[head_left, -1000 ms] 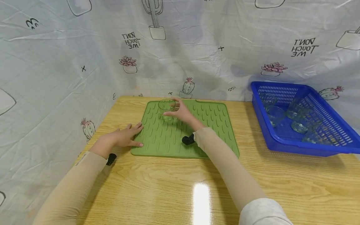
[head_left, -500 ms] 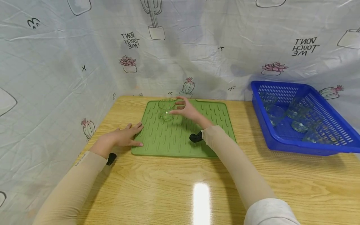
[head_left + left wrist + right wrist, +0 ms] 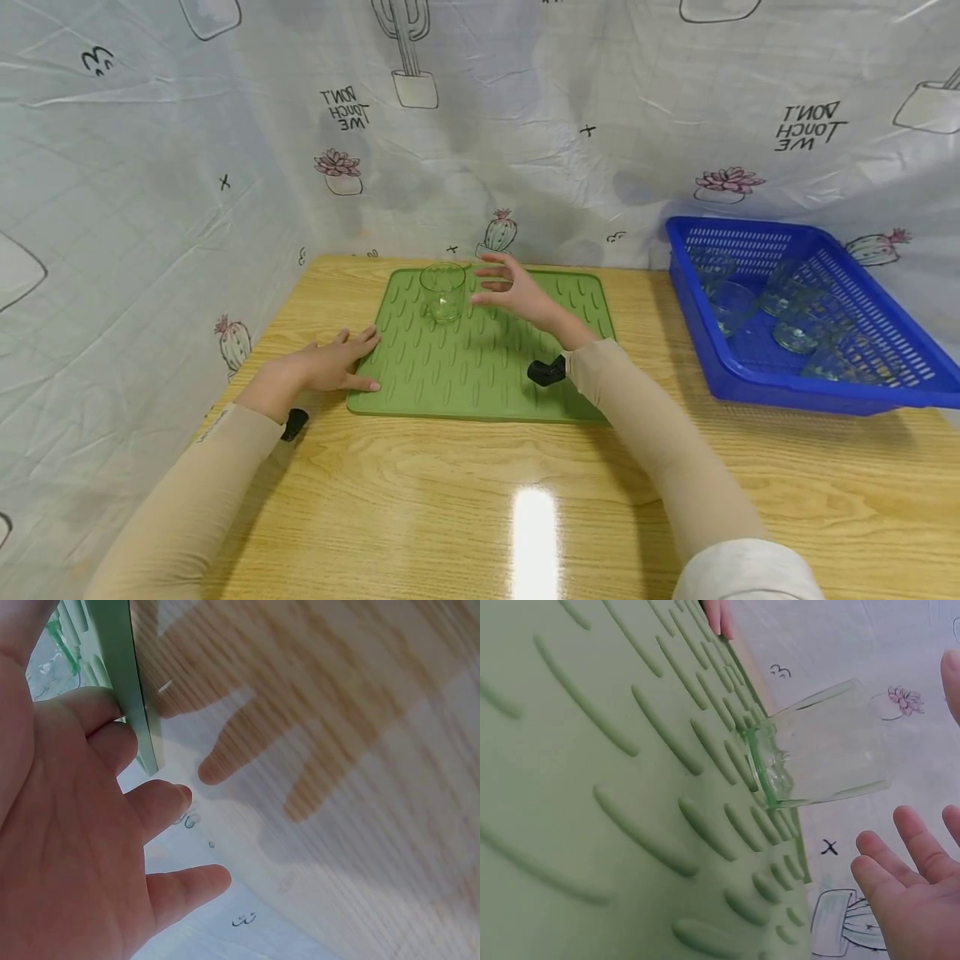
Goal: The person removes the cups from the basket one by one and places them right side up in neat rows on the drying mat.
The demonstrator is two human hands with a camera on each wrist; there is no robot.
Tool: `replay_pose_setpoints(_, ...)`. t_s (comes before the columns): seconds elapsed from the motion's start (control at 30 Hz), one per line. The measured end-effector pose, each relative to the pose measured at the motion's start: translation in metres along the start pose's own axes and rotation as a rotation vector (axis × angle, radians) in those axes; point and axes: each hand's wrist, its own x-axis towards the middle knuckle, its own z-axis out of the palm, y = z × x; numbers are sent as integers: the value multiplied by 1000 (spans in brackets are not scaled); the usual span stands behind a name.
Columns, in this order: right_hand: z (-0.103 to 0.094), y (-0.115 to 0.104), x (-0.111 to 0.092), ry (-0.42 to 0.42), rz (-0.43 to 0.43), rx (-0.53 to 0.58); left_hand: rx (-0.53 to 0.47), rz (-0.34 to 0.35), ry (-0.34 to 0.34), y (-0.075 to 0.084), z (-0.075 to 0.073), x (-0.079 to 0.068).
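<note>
Head view: a clear glass (image 3: pixel 444 293) stands upright on a green mat (image 3: pixel 457 379).
Just beside it hovers the right hand (image 3: pixel 521 292), fingers parted wide; the left hand (image 3: pixel 326 364), spread, touches the mat's edge. Far right, a blue basket (image 3: pixel 780 395) holds glasses (image 3: pixel 797 333).

In the head view, I look forward and down upon the green mat (image 3: pixel 465 375). The left wrist view is very near to the left hand (image 3: pixel 79 817); the right wrist view (turned sideways, I notice) faces the glass (image 3: pixel 821 754), which the head view shares.
</note>
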Motion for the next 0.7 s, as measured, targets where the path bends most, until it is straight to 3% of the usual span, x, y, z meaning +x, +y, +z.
replay_pose_setpoints(0.33, -15, -10, -23, 29, -68, -85, -12, -1, 4, 2, -1, -2)
replay_pose_setpoints(0.7, -33, -15, -53, 68, -139, -88, 6, -5, 10, 0, 1, 0)
